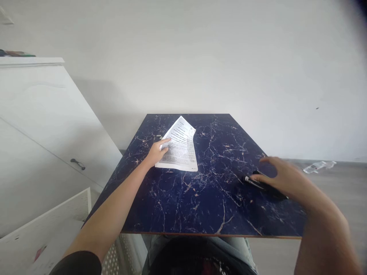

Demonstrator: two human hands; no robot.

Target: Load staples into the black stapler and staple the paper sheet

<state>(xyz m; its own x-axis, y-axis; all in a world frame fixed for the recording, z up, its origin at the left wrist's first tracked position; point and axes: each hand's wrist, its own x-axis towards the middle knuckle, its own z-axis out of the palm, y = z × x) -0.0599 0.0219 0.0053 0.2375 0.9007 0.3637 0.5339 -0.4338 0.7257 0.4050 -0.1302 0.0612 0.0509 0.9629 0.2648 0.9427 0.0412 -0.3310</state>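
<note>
A printed sheet of paper (182, 152), perhaps several sheets together, lies at a slant on the dark blue marbled table (212, 206), its right side slightly curled. My left hand (157, 152) rests on the paper's left edge, thumb and index finger stretched out and apart on top. At the table's right edge, my right hand (279, 175) is above a dark elongated object (271, 190), with thumb and fingers spread. The hand partly covers this object, and its kind is unclear. Beside the thumb lies a slim black-and-white item (254, 182), possibly a pen.
Left of the table stands a white cabinet (57, 126) with a dark handle (78, 164). Small pale bits (159, 136) lie left of the paper. A crumpled clear plastic piece (319, 166) is on the floor at right. Behind the table rises a white wall (200, 57).
</note>
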